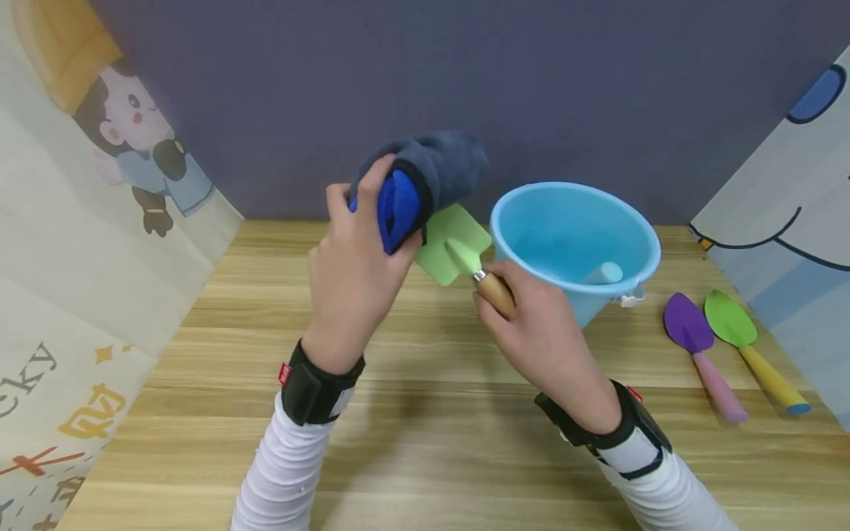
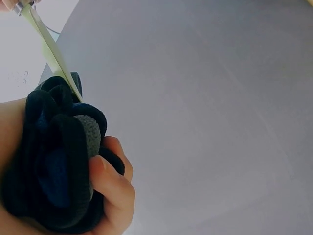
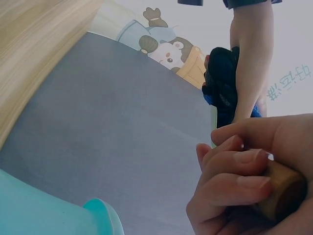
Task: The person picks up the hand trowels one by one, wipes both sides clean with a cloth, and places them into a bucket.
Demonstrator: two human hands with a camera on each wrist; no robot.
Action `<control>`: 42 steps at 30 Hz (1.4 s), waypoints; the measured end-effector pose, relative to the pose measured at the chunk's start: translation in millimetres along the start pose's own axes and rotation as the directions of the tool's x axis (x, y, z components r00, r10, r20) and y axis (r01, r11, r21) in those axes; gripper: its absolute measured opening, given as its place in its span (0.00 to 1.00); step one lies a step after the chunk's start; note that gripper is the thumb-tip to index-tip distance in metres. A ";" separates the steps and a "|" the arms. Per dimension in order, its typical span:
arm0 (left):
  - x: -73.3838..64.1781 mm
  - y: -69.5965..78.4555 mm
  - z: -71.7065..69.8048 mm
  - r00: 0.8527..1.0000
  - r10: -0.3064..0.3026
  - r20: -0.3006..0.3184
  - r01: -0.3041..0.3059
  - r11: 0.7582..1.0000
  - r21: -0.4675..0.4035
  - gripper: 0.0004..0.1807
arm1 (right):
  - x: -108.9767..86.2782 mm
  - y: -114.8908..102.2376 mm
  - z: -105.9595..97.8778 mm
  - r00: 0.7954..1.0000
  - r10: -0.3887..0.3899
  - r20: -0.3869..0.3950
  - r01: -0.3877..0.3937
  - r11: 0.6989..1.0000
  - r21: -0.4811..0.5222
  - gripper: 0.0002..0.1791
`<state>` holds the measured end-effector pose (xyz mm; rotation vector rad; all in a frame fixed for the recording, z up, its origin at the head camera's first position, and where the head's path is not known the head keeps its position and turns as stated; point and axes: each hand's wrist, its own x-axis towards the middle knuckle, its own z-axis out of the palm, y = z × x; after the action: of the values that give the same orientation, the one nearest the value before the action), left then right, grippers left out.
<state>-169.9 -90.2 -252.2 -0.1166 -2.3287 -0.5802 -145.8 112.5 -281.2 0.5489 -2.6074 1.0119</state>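
A: Where's that green hand shovel [image 1: 458, 247] from your remote seat?

B: In the right hand [image 1: 541, 324] on my feed, fingers curled snugly round the wooden handle. Blade points up-left, right at the cloth bundle [image 1: 445, 166], which the left hand [image 1: 358, 265] is gripping with bent fingers. Light blue bucket [image 1: 551, 228] is just beside the right hand.

A: Anything you can't make out?

B: Yeah, the blade's far corner vanishes at the cloth. Even on the left wrist cam I can't tell if it's in a fold or behind. Fingers hide lots of the handle, and the right wrist cam chops off the bucket.

A: What's it look like?

B: Pale green, squarish blade, silvery collar, plain wood handle. Bundle's dusky blue, brighter blue inside, black edging.
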 end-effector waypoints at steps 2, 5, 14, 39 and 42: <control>0.7 -0.9 -0.7 1.000 -0.003 -0.008 0.003 1.000 -0.004 0.40 | -0.2 0.0 0.1 1.000 0.001 0.001 -0.001 1.000 0.002 0.08; 1.9 -2.2 -1.7 1.000 -0.003 -0.020 0.003 1.000 -0.006 0.39 | -0.5 -0.1 -0.1 1.000 0.002 0.004 -0.002 1.000 0.005 0.08; 3.3 -5.8 -6.1 0.999 -0.029 -0.041 0.028 1.000 -0.010 0.38 | 0.0 0.2 -0.6 1.000 0.005 0.019 -0.005 1.000 0.016 0.08; 6.0 -12.7 -17.1 0.988 -0.128 -0.082 0.127 0.992 -0.026 0.38 | 2.5 5.0 -1.1 0.999 0.040 0.013 -0.041 0.999 0.027 0.13; 5.7 -12.1 -18.6 0.989 -0.127 -0.082 0.124 0.992 -0.031 0.38 | 3.6 5.8 -1.7 0.997 0.068 0.037 -0.069 0.997 0.030 0.14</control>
<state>-165.3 -109.6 -241.1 0.0422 -2.2585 -0.6655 -151.3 116.7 -281.9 0.4920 -2.6623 1.0759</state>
